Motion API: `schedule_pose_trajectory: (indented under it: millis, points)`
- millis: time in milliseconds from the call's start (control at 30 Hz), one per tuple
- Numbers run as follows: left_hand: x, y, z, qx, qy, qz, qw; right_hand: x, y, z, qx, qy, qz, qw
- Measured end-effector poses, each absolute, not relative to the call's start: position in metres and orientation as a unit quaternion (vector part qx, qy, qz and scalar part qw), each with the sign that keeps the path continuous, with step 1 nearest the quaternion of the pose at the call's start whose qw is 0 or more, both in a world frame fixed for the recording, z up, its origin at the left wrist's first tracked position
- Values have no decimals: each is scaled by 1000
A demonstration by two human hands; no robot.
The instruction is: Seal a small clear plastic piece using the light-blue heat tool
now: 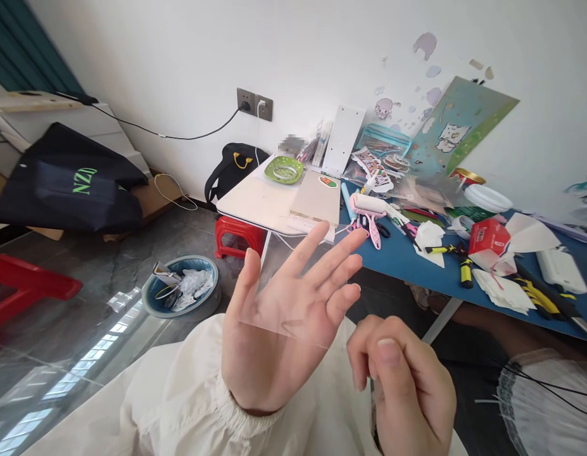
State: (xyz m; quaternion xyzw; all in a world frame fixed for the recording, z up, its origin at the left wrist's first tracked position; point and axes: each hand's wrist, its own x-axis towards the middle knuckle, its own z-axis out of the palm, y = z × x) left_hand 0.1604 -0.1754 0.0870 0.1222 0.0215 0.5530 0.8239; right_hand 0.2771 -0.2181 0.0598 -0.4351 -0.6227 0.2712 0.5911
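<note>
A thin clear plastic sheet [293, 316] lies against the palm of my left hand [284, 323], its lower edge crossing the palm. The palm faces up, with the thumb out and the fingers spread. A faint dark curved mark shows on or through the plastic. Just to the right is my right hand [402, 380], its fingers curled and the thumb pressed toward the index finger. Whatever it pinches, if anything, is hidden. Both hands are above my lap, in front of the tables.
A blue table [392, 256] on the right bears a lint roller [368, 206], a red box [489, 244], tissues and pliers. A white table [255, 202] holds a green dish [284, 170]. On the floor are a basin [214, 301] and a red stool [239, 236]. Someone's leg [487, 329] shows at right.
</note>
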Motion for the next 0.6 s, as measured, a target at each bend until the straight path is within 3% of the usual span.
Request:
schedule_pose_trajectory:
  millis: [367, 467, 600]
  points:
    - [161, -175, 86, 120, 7, 548, 828, 278, -216, 60, -418, -645, 189, 610]
    - [161, -175, 84, 118, -4, 543, 831, 279, -215, 64, -411, -684, 216, 563]
    - [160, -175, 84, 119, -2, 534, 837, 280, -215, 67, -404, -660, 297, 560]
